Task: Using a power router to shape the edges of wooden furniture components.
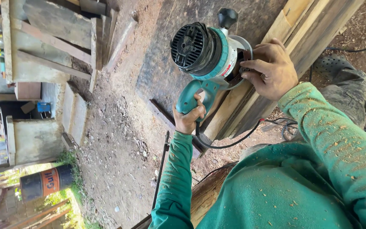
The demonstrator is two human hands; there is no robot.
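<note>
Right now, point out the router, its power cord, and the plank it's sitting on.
router (204, 51): head view, on the teal and black motor housing.
power cord (234, 143): head view, on the black loop below the handle.
plank (301, 29): head view, on the bare wooden face beyond the hand.

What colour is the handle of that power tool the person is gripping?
Teal green, matching the band round the router; the left hand grips its handle. Head view shows it.

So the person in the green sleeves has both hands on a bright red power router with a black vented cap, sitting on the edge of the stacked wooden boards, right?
Not quite: the power router is teal and silver, not red. The rest holds in the head view: its vented cap is black, the left hand grips its teal handle, the right hand rests at its base, and it sits on the edge of the stacked wooden boards.
</note>
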